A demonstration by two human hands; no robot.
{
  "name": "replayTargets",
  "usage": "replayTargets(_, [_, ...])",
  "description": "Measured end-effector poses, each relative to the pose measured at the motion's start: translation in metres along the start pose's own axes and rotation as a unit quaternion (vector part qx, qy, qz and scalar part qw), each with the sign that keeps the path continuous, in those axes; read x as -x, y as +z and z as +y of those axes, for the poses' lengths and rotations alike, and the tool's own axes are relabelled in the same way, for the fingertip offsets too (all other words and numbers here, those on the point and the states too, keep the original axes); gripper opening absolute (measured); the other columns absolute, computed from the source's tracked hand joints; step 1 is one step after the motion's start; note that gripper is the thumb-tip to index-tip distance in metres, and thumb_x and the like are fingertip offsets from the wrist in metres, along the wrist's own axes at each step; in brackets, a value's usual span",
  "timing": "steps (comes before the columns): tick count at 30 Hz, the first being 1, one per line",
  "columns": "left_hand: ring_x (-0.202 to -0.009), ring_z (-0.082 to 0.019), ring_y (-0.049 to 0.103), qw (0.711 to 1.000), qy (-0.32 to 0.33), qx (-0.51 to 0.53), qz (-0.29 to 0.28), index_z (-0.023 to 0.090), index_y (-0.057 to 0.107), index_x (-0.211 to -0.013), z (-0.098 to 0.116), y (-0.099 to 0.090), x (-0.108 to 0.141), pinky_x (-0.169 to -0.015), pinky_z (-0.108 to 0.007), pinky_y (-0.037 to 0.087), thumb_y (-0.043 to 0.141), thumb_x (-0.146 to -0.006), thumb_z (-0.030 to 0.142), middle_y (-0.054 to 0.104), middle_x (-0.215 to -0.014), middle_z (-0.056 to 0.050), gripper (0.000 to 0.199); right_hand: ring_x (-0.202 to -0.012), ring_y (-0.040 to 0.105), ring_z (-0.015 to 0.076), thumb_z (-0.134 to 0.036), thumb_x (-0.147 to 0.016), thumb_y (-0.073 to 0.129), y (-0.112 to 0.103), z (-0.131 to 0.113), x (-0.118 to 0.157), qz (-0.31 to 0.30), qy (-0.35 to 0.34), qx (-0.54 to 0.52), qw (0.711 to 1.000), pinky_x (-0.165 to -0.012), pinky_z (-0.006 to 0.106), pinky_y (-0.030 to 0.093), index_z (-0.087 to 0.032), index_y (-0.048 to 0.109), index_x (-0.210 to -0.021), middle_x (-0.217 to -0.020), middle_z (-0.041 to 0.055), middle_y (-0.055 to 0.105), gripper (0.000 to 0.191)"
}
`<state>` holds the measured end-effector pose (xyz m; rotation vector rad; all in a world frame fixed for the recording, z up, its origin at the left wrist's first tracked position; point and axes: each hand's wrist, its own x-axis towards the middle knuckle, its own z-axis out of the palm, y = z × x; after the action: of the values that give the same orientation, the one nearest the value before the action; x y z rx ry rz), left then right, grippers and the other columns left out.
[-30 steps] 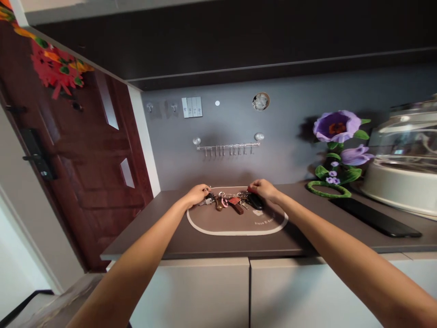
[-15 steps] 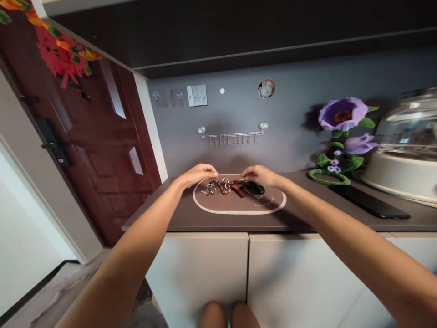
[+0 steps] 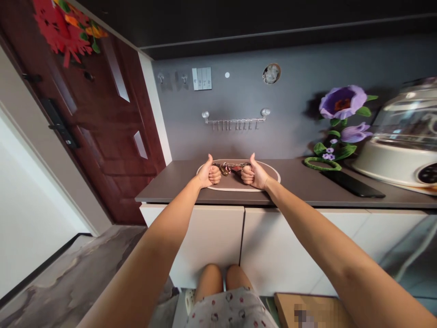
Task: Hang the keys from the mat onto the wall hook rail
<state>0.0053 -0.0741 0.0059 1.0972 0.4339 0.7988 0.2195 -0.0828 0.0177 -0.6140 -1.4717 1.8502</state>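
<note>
Several keys and keychain charms (image 3: 226, 168) lie together on an oval brown mat (image 3: 235, 187) with a pale rim. At the left end of the mat, my left hand (image 3: 210, 174) makes a fist with its thumb pointing up. My right hand (image 3: 253, 174) mirrors it at the right side, fingers curled and thumb raised. Neither fist shows anything held in it. Between the hands, a reddish tag (image 3: 236, 169) shows among the keys. Both fists hide the outer parts of the bunch from view.
A hook rail (image 3: 235, 121) is fixed to the grey wall behind. To the right are a purple flower ornament (image 3: 343, 104), a black phone (image 3: 353, 183) and a white appliance with a clear dome (image 3: 382, 159). A dark shelf (image 3: 239, 23) hangs overhead; a cardboard box (image 3: 314, 310) sits below.
My hands have gone from loosely bent fingers at the mat's far side to fists with raised thumbs, nearer me. The view has tilted downward, showing more of the floor and my lap.
</note>
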Motion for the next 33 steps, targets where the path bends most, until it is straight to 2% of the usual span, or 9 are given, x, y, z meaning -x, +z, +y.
replayTargets(6, [-0.026,-0.005,0.020,0.999,0.020,0.027,0.011,0.018,0.017,-0.037,-0.003,-0.004,0.002,-0.032,-0.020,0.014,0.023,-0.069,0.074,0.017,-0.030,0.005,0.065,-0.031,0.013,0.0042,-0.077,-0.067,0.008,-0.002,0.005,0.004,0.001,-0.006,-0.016,1.000,-0.031,0.019,0.013,-0.020,0.015,-0.042,-0.035,-0.0062,0.015,0.062])
replayTargets(12, [-0.028,-0.004,0.018,0.999,0.019,-0.019,0.034,0.018,0.019,-0.039,-0.001,0.000,0.003,-0.032,-0.020,0.013,0.026,-0.068,0.075,0.016,-0.032,0.006,0.064,-0.032,0.013,0.0042,-0.077,-0.067,0.011,0.003,0.003,0.003,0.033,-0.004,0.020,0.999,-0.032,0.019,0.013,-0.020,0.017,-0.044,-0.037,-0.0067,0.016,0.062])
replayTargets(15, [-0.030,-0.004,0.019,0.995,0.041,-0.065,0.059,0.017,0.029,-0.045,0.010,0.000,0.003,-0.033,-0.019,0.014,0.035,-0.072,0.067,0.019,-0.035,0.007,0.057,-0.033,0.012,0.0039,-0.071,-0.073,0.023,0.011,-0.002,-0.005,0.055,-0.008,0.078,0.995,-0.033,0.019,0.012,-0.019,0.028,-0.048,-0.038,-0.0080,0.017,0.058])
replayTargets(17, [-0.032,-0.004,0.020,0.987,0.084,-0.102,0.088,0.017,0.038,-0.053,0.021,-0.003,0.001,-0.035,-0.019,0.015,0.045,-0.074,0.058,0.022,-0.037,0.008,0.047,-0.033,0.014,0.0035,-0.062,-0.076,0.037,0.018,-0.007,-0.015,0.077,-0.039,0.114,0.990,-0.033,0.018,0.013,-0.018,0.040,-0.057,-0.039,-0.0094,0.020,0.049])
replayTargets(21, [-0.037,-0.003,0.030,0.941,0.189,-0.221,0.176,0.015,0.048,-0.066,0.046,-0.014,-0.006,-0.039,-0.018,0.021,0.061,-0.070,0.040,0.036,-0.043,0.007,0.028,-0.033,0.027,0.0034,-0.043,-0.076,0.053,0.029,-0.017,-0.044,0.139,-0.088,0.175,0.971,-0.033,0.017,0.019,-0.016,0.050,-0.073,-0.042,-0.0075,0.036,0.028])
replayTargets(24, [-0.043,-0.004,0.038,0.890,0.214,-0.337,0.218,0.014,0.052,-0.071,0.059,-0.025,-0.010,-0.044,-0.018,0.027,0.062,-0.068,0.035,0.044,-0.049,0.005,0.023,-0.034,0.034,0.0036,-0.030,-0.079,0.051,0.033,-0.019,-0.067,0.197,-0.084,0.232,0.949,-0.035,0.017,0.023,-0.015,0.052,-0.077,-0.048,-0.0040,0.047,0.015])
replayTargets(28, [-0.048,-0.006,0.042,0.840,0.200,-0.469,0.185,0.013,0.055,-0.072,0.066,-0.041,-0.016,-0.050,-0.020,0.032,0.059,-0.070,0.036,0.050,-0.055,0.003,0.023,-0.045,0.044,0.0051,-0.019,-0.077,0.050,0.029,-0.015,-0.093,0.214,-0.108,0.314,0.919,-0.047,0.018,0.036,-0.014,0.052,-0.074,-0.054,-0.0024,0.051,0.006])
replayTargets(31, [-0.054,-0.007,0.045,0.802,0.182,-0.543,0.168,0.013,0.059,-0.075,0.063,-0.054,-0.021,-0.054,-0.021,0.034,0.059,-0.069,0.035,0.054,-0.061,0.001,0.023,-0.049,0.046,0.0063,-0.022,-0.073,0.054,0.021,-0.009,-0.106,0.204,-0.133,0.405,0.881,-0.051,0.019,0.038,-0.014,0.056,-0.074,-0.056,-0.0027,0.052,0.007])
replayTargets(33, [-0.057,-0.008,0.046,0.795,0.172,-0.559,0.158,0.012,0.060,-0.077,0.058,-0.062,-0.025,-0.056,-0.021,0.036,0.058,-0.069,0.033,0.056,-0.064,0.000,0.022,-0.048,0.045,0.0064,-0.024,-0.071,0.055,0.016,-0.004,-0.110,0.190,-0.133,0.454,0.860,-0.050,0.019,0.037,-0.015,0.057,-0.076,-0.055,-0.0033,0.052,0.010])
